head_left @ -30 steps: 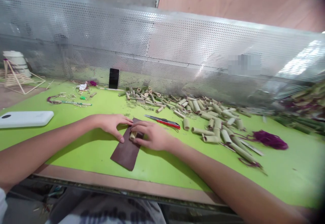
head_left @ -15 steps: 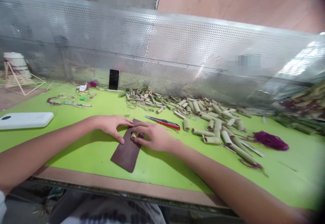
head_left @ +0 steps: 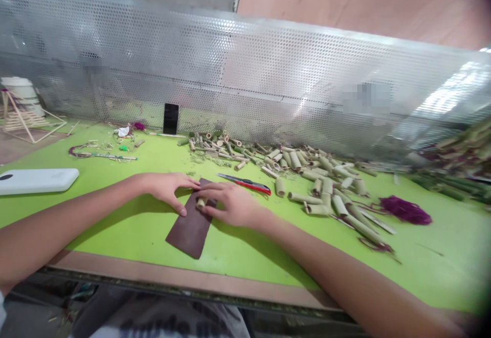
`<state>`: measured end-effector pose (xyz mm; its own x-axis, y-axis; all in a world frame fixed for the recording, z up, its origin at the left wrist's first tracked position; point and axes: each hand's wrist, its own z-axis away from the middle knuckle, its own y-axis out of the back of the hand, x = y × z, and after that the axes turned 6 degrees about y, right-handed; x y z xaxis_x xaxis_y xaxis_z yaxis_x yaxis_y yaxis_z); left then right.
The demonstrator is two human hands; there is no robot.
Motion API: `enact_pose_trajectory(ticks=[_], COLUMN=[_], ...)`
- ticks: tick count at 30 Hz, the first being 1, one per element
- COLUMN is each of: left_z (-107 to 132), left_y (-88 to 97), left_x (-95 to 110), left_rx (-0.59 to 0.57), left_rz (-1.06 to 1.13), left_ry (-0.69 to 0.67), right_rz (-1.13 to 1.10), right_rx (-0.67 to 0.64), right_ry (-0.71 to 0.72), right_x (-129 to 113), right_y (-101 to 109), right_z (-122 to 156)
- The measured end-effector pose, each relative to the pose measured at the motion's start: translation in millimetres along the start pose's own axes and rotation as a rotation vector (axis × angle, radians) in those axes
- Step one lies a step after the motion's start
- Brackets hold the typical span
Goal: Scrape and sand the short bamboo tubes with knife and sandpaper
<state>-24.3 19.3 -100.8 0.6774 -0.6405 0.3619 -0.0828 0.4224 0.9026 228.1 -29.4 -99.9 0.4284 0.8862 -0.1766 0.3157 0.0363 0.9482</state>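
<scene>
A dark brown sheet, perhaps sandpaper (head_left: 191, 230), lies flat on the green table (head_left: 126, 225). My left hand (head_left: 168, 187) rests on the sheet's upper left edge, fingers spread and pressing it down. My right hand (head_left: 231, 203) is closed round a short bamboo piece (head_left: 200, 203) and holds its end against the sheet. Both forearms reach in from the near edge.
A red-handled knife (head_left: 245, 183) lies just behind my right hand. Several cut bamboo tubes (head_left: 318, 184) are scattered to the right, with a purple thread bundle (head_left: 405, 210). A white flat box (head_left: 36, 180) is at left, a phone (head_left: 171, 118) leans on the perforated metal screen (head_left: 245, 77).
The hands hold nearly the same position on the sheet; the bamboo piece shifts only slightly. The view has drifted a little.
</scene>
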Motion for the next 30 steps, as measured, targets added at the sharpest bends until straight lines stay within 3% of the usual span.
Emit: enact_pose_trajectory(ticks=[2, 4, 10, 12, 16, 19, 26, 28, 30], left_z=[1, 0, -3, -3, 0, 1, -3, -3, -1], left_y=[0.5, 0.0, -3.1, -2.8, -0.5, 0.0, -3.8, -3.2, -1.8], left_x=[1, 0, -4, -4, 0, 1, -6, -5, -2], left_rx=[-0.009, -0.011, 0.009, 0.009, -0.01, -0.017, 0.016, 0.011, 0.001], left_rz=[-0.007, -0.002, 0.028, 0.024, 0.009, 0.014, 0.025, 0.021, 0.016], left_ry=[0.005, 0.003, -0.02, -0.025, 0.007, 0.018, -0.035, -0.028, -0.017], right_rz=[0.083, 0.112, -0.007, -0.015, 0.093, 0.159, -0.05, -0.051, 0.003], right_rx=[0.019, 0.012, -0.056, -0.057, -0.018, -0.002, -0.059, -0.038, -0.013], right_ry=[-0.137, -0.173, 0.119, 0.125, -0.093, -0.199, 0.18, 0.153, 0.014], right_x=[8, 7, -21, -17, 6, 7, -27, -19, -5], right_y=[2, 3, -3, -2, 3, 4, -2, -2, -1], right_z=[1, 1, 0, 0, 0, 0, -1, -1, 0])
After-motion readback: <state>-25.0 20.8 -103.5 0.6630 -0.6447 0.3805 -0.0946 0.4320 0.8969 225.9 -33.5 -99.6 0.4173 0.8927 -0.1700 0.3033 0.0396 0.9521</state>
